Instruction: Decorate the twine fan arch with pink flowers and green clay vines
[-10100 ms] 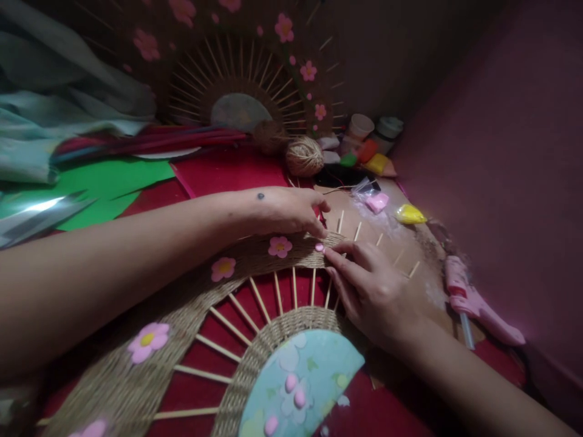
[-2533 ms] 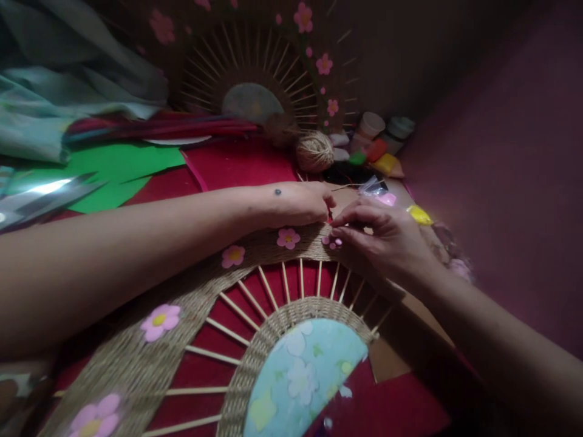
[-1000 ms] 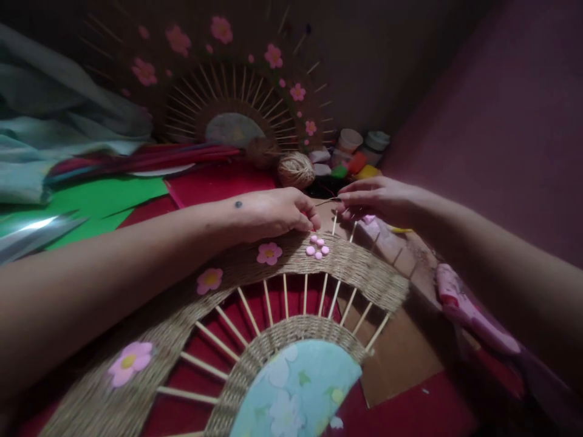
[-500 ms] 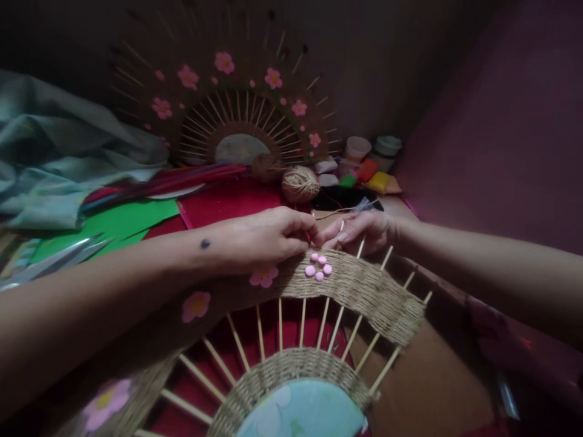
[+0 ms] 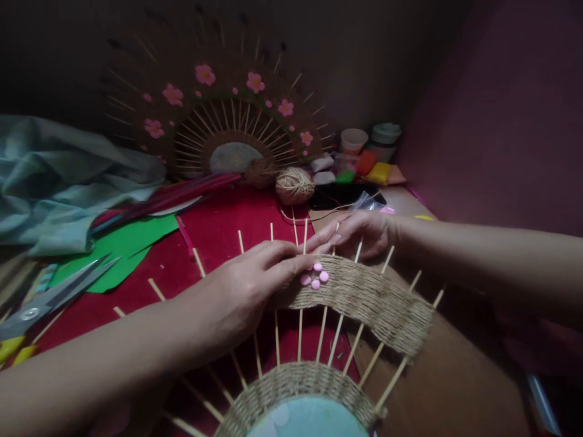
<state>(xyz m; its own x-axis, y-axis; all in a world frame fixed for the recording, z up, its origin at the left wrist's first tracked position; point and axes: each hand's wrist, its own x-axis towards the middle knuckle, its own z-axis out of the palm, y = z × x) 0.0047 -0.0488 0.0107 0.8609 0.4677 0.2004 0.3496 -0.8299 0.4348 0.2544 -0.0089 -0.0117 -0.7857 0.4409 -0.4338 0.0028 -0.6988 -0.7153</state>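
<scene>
Head view: the left hand [image 5: 241, 291] lies flat, fingers pressed together, on the woven band [image 5: 364, 294] beside the pink petals [image 5: 314, 276] (four show). The right hand [image 5: 359, 233], fingers loosely extended, touches the band's far edge. Twine ball [image 5: 294, 185] sits behind.

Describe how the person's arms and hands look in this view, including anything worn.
Both forearms are bare, with no sleeves, gloves, watch or bracelets in view. The left hand and right hand show no rings that I can make out in the dim light. Fingernails look short and unpainted.
</scene>
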